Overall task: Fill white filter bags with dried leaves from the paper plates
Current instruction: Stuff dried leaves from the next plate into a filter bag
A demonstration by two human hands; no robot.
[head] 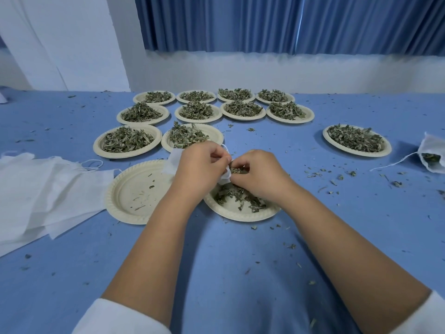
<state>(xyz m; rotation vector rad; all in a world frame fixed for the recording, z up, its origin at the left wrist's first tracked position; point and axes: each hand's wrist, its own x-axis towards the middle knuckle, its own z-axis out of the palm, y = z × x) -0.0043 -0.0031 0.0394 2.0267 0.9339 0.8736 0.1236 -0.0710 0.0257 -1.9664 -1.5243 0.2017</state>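
My left hand grips a white filter bag by its mouth, just above a paper plate with a thin layer of dried leaves. My right hand pinches a clump of dried leaves at the bag's opening. Most of the bag is hidden behind my left hand. An almost bare paper plate lies to the left of the hands.
Several heaped plates of leaves stand in rows behind, and one more plate at the right. A pile of flat white bags lies at the left. A filled bag lies at the right edge. Leaf crumbs litter the blue cloth.
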